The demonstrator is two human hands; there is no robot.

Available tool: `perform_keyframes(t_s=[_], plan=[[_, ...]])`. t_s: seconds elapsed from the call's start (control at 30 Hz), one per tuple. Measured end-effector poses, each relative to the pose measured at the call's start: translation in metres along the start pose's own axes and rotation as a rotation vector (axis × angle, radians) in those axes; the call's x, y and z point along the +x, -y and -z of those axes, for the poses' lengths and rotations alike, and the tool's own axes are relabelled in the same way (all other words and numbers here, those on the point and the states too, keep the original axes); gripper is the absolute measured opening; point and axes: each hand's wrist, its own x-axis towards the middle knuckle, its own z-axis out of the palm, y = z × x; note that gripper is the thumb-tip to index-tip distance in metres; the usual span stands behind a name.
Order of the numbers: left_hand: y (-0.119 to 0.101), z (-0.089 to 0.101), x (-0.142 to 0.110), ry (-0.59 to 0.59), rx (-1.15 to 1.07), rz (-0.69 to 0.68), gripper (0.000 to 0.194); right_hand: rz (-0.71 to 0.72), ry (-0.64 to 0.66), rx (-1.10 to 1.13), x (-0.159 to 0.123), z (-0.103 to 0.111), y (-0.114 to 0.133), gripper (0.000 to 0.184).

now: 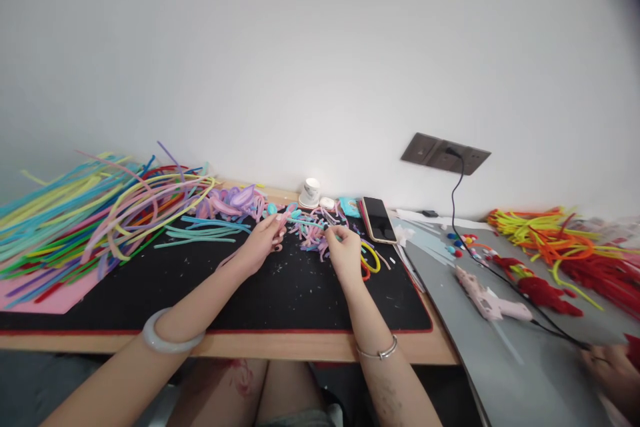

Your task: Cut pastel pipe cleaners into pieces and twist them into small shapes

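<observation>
My left hand (263, 245) is closed on a pink pipe cleaner piece (285, 217) above the black mat. From there a teal pipe cleaner (303, 221) stretches across to my right hand (344, 252), whose thumb and forefinger pinch its far end. Under and behind both hands lies a heap of short pink, purple and teal pipe cleaner pieces (307, 235). Bent lilac and pink pipe cleaner shapes (235, 201) are piled beyond my left hand. Yellow and orange loops (371, 257) rest beside my right wrist.
Long coloured pipe cleaners (100, 213) cover the mat's left side. At the back stand a paper cup (310, 193) and a phone (379, 219). On the grey table to the right are a glue gun (490, 297), its cable, red pipe cleaners (597, 273) and another person's hand (613, 367).
</observation>
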Motion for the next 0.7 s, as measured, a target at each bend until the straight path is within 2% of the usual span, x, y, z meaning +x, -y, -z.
perform_keyframes(t_s=[0.37,0.53,0.7], plan=[[0.0027,-0.0005,0.0001,0.037,0.021,-0.028,0.027,-0.011,-0.037,0.020,-0.0022,-0.0011,0.0008,0.026],[0.0052,-0.0003,0.0017,0.064,0.050,-0.034,0.029,0.035,0.028,0.013,-0.0035,-0.0037,0.0007,0.027],[0.0033,-0.0009,0.0015,0.072,0.107,-0.072,0.031,0.089,0.155,0.036,-0.0033,-0.0039,-0.0022,0.025]])
